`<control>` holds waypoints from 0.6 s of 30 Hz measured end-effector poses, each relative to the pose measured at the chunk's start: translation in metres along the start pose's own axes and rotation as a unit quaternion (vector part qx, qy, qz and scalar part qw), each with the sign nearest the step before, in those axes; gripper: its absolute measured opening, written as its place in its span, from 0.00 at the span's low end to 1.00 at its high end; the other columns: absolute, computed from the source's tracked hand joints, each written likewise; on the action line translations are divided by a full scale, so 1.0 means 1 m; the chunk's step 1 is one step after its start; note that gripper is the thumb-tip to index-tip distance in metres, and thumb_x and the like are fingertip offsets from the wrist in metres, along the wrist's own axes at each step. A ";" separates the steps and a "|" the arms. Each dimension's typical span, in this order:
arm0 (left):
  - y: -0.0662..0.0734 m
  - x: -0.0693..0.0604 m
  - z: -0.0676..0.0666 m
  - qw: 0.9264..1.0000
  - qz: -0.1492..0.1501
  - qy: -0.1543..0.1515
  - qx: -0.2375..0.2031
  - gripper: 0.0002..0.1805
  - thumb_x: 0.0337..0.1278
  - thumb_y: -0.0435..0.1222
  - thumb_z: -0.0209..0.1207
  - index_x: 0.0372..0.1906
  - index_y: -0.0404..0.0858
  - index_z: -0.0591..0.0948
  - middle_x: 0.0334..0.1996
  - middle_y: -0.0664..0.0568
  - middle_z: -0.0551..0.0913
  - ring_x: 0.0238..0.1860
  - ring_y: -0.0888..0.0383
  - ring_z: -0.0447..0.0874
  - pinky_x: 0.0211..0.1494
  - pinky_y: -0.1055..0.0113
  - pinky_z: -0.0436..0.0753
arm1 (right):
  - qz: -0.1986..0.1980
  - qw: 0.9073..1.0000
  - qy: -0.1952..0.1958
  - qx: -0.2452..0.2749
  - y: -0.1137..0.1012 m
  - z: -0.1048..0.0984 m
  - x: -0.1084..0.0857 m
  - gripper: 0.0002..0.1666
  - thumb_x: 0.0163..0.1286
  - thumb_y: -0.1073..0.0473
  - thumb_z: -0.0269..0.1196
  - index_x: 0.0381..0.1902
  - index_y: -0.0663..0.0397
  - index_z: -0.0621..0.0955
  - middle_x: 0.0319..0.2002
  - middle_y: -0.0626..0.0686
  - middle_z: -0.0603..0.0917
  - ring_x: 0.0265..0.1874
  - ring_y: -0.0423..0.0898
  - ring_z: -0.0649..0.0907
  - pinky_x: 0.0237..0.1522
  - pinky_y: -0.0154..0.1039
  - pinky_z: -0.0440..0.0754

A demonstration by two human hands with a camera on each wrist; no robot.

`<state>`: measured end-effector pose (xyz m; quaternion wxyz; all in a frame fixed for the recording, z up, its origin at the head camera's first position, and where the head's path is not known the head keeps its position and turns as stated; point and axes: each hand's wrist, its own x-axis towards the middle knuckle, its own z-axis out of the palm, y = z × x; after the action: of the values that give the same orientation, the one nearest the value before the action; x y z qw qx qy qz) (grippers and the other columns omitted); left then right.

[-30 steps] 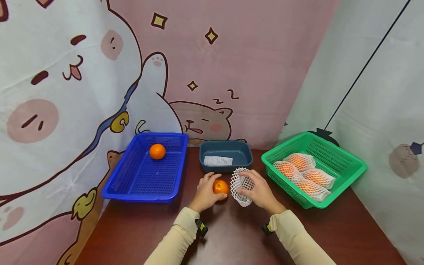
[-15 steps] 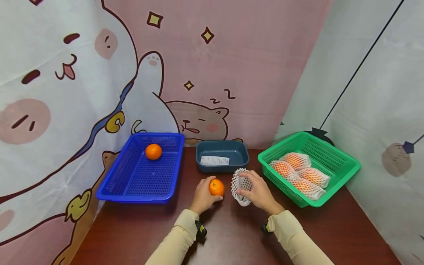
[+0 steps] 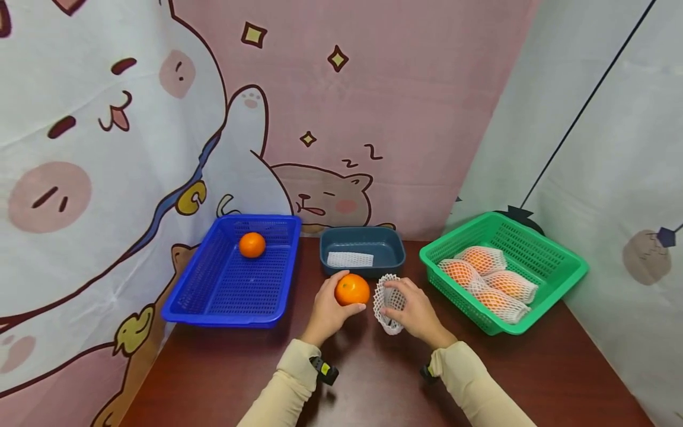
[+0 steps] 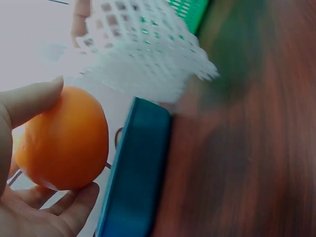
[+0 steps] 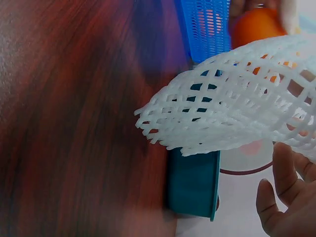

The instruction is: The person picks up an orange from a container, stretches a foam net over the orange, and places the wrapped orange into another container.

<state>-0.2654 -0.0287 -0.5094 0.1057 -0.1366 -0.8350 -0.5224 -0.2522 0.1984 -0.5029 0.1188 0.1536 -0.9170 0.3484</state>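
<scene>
My left hand (image 3: 324, 313) grips an orange (image 3: 353, 289) between thumb and fingers, held above the table. The left wrist view shows the orange's (image 4: 69, 140) smooth skin, with my thumb on one side and fingertips on the other. Just to its right, my right hand (image 3: 421, 314) holds a white foam net sleeve (image 3: 393, 298) that is spread wide, its mouth showing between thumb and fingers. In the right wrist view the net (image 5: 217, 108) covers part of that hand, so the exact hold is partly hidden. The orange and the net are apart in the head view.
A blue basket (image 3: 224, 317) with one bare orange (image 3: 252, 244) stands on the left. Behind my hands is a dark teal tray (image 3: 392, 256) with a flat foam net (image 3: 349, 259). At right, a green basket (image 3: 555, 279) holds several net-wrapped oranges (image 3: 480, 259).
My left hand has lifted the orange off the table, and it now looks larger and nearer to the camera. The right hand and its foam net have stayed almost in place.
</scene>
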 end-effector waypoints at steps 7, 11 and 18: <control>0.017 -0.004 -0.002 0.997 0.013 0.001 -0.078 0.43 0.40 0.44 0.76 0.67 0.46 0.71 0.58 0.50 0.75 0.52 0.50 0.77 0.57 0.51 0.74 | 0.011 1.000 -0.011 0.005 0.000 0.004 -0.002 0.34 0.51 0.53 0.77 0.56 0.42 0.79 0.49 0.47 0.78 0.47 0.50 0.76 0.50 0.57 0.77; 0.022 -0.004 -0.002 0.989 0.018 -0.020 -0.145 0.43 0.45 0.39 0.75 0.69 0.48 0.67 0.62 0.51 0.72 0.55 0.52 0.76 0.60 0.56 0.74 | 0.009 1.000 -0.011 0.009 -0.001 0.007 -0.002 0.34 0.51 0.54 0.78 0.57 0.43 0.79 0.49 0.48 0.78 0.46 0.50 0.77 0.50 0.57 0.78; 0.041 -0.011 -0.002 0.974 0.023 -0.056 -0.218 0.47 0.48 0.28 0.71 0.73 0.37 0.60 0.66 0.41 0.67 0.59 0.47 0.74 0.61 0.58 0.73 | -0.021 1.000 0.004 0.009 0.000 0.017 -0.001 0.36 0.49 0.57 0.78 0.58 0.51 0.79 0.47 0.49 0.79 0.43 0.49 0.79 0.50 0.54 0.78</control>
<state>-0.2415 -0.0152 -0.4775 0.0387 -0.2043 -0.7023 -0.6808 -0.2535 0.1874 -0.5157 0.1279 0.1728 -0.9100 0.3545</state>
